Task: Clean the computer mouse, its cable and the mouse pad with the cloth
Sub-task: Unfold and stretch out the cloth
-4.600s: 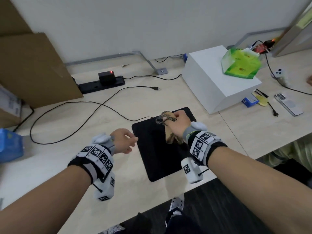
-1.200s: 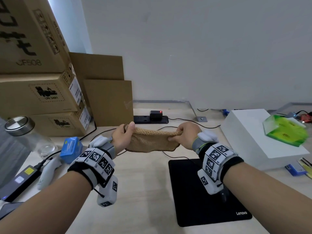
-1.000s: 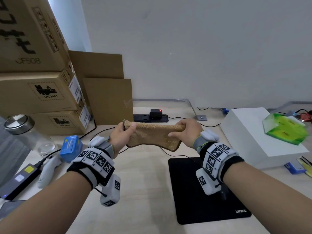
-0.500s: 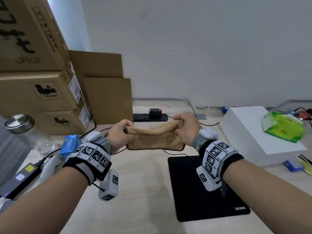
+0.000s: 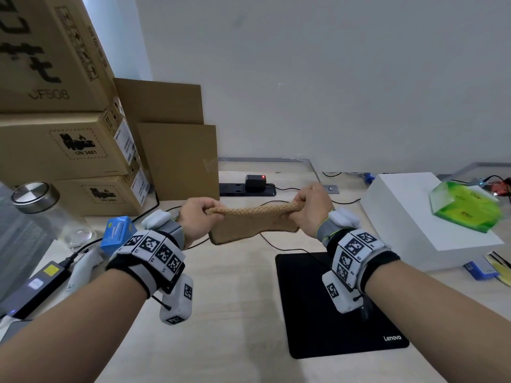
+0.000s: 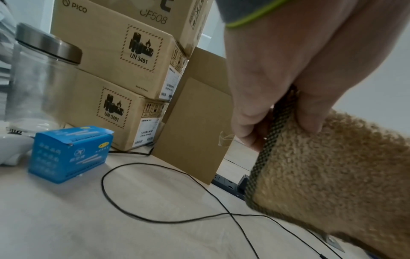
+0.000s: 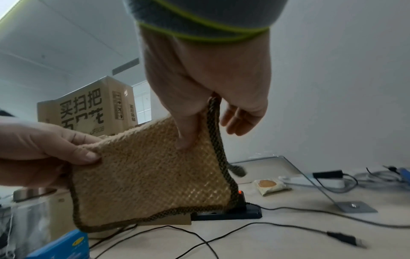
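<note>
Both hands hold a tan, dark-edged cloth [image 5: 251, 226] stretched in the air above the desk. My left hand [image 5: 206, 212] pinches its left end, which the left wrist view shows between thumb and fingers [image 6: 310, 122] on the cloth [image 6: 332, 184]. My right hand [image 5: 296, 211] grips the right end of the cloth [image 7: 150, 184], thumb on the front. The black mouse pad [image 5: 312, 313] lies below my right forearm. The mouse [image 5: 364, 313] is mostly hidden behind the right wrist camera. Its thin black cable [image 5: 276, 244] runs over the desk under the cloth to a loose USB plug [image 7: 341, 240].
Stacked cardboard boxes [image 5: 63, 150] fill the back left, with a glass jar [image 5: 36, 214], a blue box [image 5: 119, 233] and a power brick [image 5: 36, 286] before them. A power strip [image 5: 249, 187] lies by the wall. A white box [image 5: 420, 217] bearing a green tissue pack [image 5: 467, 205] stands on the right.
Earlier my right hand alone held the bunched cloth over the pad. Since then both hands have taken it, turned it and pulled it out lengthwise, a little tighter than half a second ago.
</note>
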Demonstrator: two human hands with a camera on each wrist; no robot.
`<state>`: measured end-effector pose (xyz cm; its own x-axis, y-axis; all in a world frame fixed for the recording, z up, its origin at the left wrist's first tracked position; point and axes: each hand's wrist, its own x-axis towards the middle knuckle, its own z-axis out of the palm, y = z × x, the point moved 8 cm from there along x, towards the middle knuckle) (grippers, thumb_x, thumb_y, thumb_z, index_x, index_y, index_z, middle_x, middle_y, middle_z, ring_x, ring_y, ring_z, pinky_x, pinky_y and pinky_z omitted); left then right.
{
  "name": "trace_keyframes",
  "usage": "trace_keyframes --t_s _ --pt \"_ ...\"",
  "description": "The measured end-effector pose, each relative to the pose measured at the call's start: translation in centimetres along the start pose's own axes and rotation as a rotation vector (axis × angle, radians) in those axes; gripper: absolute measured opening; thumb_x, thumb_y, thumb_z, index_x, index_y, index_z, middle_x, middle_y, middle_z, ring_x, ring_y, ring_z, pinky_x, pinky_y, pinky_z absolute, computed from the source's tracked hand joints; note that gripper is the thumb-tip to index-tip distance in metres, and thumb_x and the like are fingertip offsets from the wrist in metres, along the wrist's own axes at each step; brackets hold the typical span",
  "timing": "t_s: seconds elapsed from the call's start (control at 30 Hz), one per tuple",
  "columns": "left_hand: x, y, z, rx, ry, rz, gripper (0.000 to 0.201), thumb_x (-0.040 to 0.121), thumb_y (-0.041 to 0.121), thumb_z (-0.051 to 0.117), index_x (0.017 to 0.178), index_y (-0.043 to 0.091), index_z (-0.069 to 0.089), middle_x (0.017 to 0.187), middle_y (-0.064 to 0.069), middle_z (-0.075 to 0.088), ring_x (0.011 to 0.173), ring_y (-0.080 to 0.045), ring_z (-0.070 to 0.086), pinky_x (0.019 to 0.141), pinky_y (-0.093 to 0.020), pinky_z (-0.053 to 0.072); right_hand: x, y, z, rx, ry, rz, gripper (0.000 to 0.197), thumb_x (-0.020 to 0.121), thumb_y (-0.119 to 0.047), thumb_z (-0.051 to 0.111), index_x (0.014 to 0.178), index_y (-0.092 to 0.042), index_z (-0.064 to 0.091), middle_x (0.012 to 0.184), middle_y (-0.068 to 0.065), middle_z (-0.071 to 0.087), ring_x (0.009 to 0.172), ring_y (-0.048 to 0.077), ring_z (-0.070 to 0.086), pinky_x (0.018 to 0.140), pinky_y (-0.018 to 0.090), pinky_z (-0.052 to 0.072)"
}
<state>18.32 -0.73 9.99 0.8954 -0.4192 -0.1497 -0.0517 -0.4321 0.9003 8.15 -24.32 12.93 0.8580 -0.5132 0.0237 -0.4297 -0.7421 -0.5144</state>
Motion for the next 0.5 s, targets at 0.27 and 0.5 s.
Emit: trace_keyframes --t_s 0.27,0.5 --pt "0.4 -1.8 0.5 -0.156 0.016 -0.124 0.018 0.093 0.020 0.061 0.076 0.018 0.066 0.078 -0.004 0.065 0.081 -0.024 0.061 0.075 -0.039 0.055 -1.0 1.5 3.3 0.301 -0.192 0.147 0.010 0.079 -0.019 0.071 0.078 -0.016 0.062 0.067 -0.001 0.058 0.062 0.016 0.053 0.054 0.024 0.041" --pt "-0.2 -1.4 1.2 -0.200 0.009 -0.192 0.022 0.098 0.029 0.052 0.091 0.015 0.066 0.086 -0.004 0.062 0.083 -0.022 0.058 0.069 -0.032 0.051 -1.9 1.1 5.7 0.666 -0.385 0.276 0.015 0.093 -0.020 0.058 0.089 -0.009 0.066 0.088 0.014 0.063 0.080 0.029 0.061 0.074 0.046 0.058"
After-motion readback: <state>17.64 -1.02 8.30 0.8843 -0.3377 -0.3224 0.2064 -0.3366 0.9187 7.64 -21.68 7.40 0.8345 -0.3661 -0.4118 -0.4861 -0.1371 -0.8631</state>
